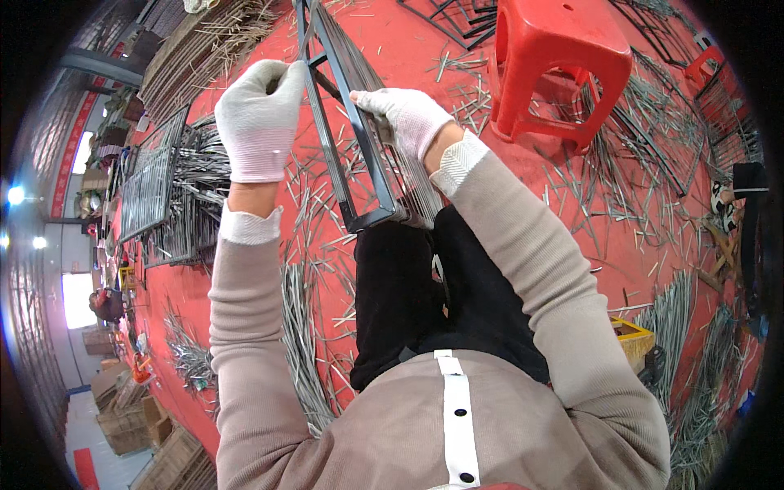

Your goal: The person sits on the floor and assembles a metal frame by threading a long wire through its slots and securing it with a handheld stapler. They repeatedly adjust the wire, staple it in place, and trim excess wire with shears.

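Gloved hands [260,114] flank a dark metal frame [372,155] (a red stool [563,37] stands nearby).

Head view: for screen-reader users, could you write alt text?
A white-gloved right hand holds a glossy black frame lined with thin grey strips; the white-gloved left hand curls at its left edge. Beyond, a red plastic stool stands on a red, strip-littered floor.

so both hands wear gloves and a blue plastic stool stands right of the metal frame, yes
The colour is wrong: the head view shows a red plastic stool, not blue. It does stand right of the metal frame, and the left hand and right hand both wear gloves.
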